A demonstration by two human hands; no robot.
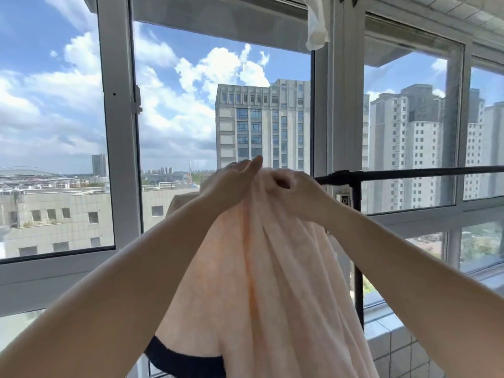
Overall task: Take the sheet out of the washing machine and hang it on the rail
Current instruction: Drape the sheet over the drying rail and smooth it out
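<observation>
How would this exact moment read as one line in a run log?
stage: hanging | sheet: bunched, draped at rail end | left hand: fingers straight, on sheet top | right hand: grips sheet top | washing machine: not in view

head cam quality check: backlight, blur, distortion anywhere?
Head view: bright daylight through the windows, yet the sheet and both hands, left hand and right hand, stay readable; wide-angle bends the black rail and window frames; right panes look hazy; arms slightly soft at the lower edges.
</observation>
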